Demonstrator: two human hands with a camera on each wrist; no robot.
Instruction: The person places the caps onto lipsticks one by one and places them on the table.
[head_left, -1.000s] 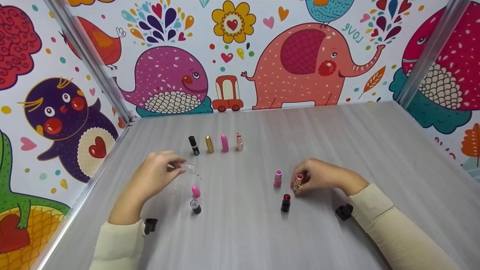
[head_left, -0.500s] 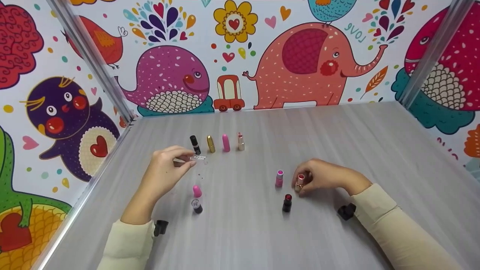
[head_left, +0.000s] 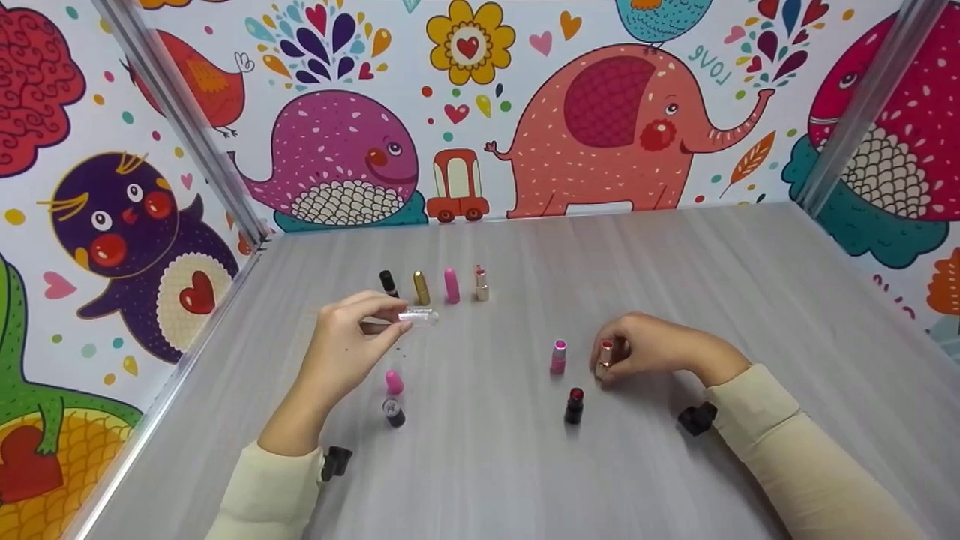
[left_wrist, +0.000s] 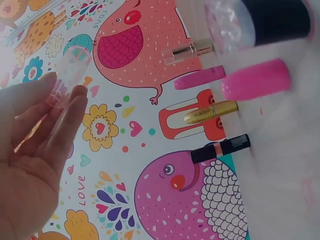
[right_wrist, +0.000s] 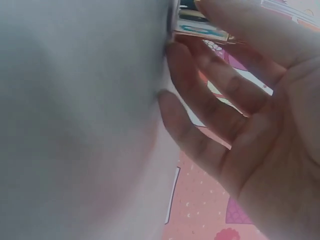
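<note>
My left hand [head_left: 356,330] pinches a clear lipstick cap [head_left: 420,316] between thumb and fingers, raised above the table and lying nearly sideways. In the left wrist view the same transparent cap [left_wrist: 75,67] shows at the fingertips. On the right, my right hand [head_left: 652,345] grips a gold lipstick [head_left: 606,358] with a bare red tip, upright at the table. Just left of it stand an uncapped pink lipstick [head_left: 558,358] and an uncapped black lipstick [head_left: 574,409] with a dark red tip. Below my left hand are a pink cap [head_left: 394,382] and a clear-and-black cap [head_left: 394,412].
Behind my left hand several lipsticks stand in a row: a black one [head_left: 387,281], a gold one [head_left: 421,288], a pink one [head_left: 451,286] and a pale gold one [head_left: 481,286]. Printed cartoon panels [head_left: 465,112] wall in the grey table [head_left: 480,465].
My left hand has moved right with the clear cap, which now partly covers the view toward the black lipstick's base. My right hand has shifted slightly right with the gold lipstick.
</note>
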